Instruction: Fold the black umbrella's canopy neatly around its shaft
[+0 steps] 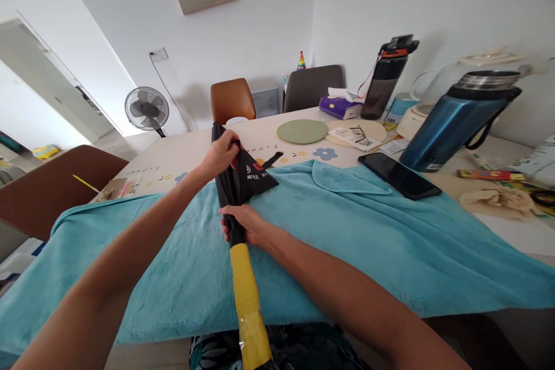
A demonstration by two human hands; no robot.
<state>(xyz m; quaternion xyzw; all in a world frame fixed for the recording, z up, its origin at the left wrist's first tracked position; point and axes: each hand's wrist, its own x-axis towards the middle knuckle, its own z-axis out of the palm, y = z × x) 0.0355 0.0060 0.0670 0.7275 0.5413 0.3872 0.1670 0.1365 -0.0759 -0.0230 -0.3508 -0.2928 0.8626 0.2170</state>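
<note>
Mid-frame | left hand (223,153) pinches umbrella (255,184) near top | right hand (246,222) clasps it lower | firm lower grip should prevent twisting

Umbrella (234,182): matt black cloth, under the fingers. Wrap (246,283) nearer than the fingers: yellow, smooth, partly glossy. Blanket (338,248) beneath the fingers: soft, napped cloth.

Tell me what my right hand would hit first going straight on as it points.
Past the black fabric it grips, the right hand would probably meet the left forearm first, though one view leaves depth unclear.
</note>
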